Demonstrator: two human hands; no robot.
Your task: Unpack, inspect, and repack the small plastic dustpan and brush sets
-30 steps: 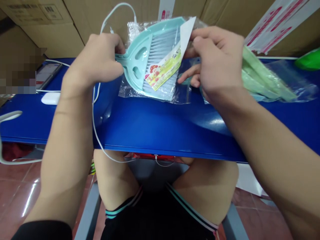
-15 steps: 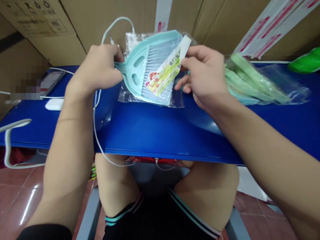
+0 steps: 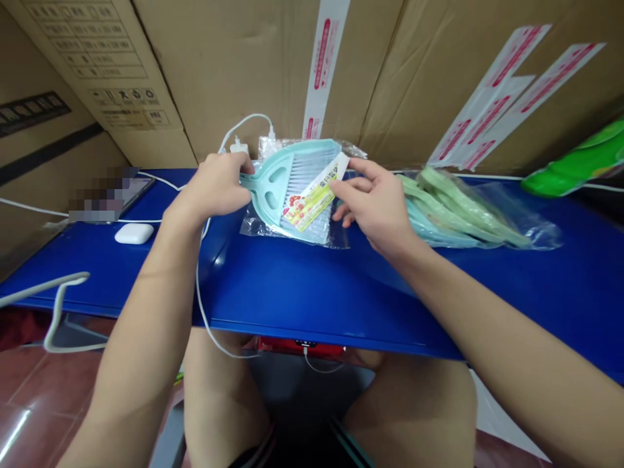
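A light teal dustpan (image 3: 271, 190) with a pale bristled brush (image 3: 305, 172) lies on clear plastic wrap on the blue table (image 3: 292, 286). My left hand (image 3: 219, 184) is closed on the dustpan's handle at its left end. Between the thumb and fingers of my right hand (image 3: 375, 198) is the upper right end of a printed card (image 3: 316, 197), white and yellow-green with a red mushroom picture. The card slants across the bristles. The lower fingers of my right hand are curled beside the brush's right edge.
Bagged pale green and teal items (image 3: 453, 211) lie right of my right hand. A green packet (image 3: 575, 159) is at the far right. At left are a white case (image 3: 134, 233), a phone (image 3: 134, 195) and white cables. Cardboard boxes (image 3: 273, 65) stand behind.
The view has tilted up, so everything sits lower and more of the boxes shows. Both hands keep their holds on the dustpan handle and the card.
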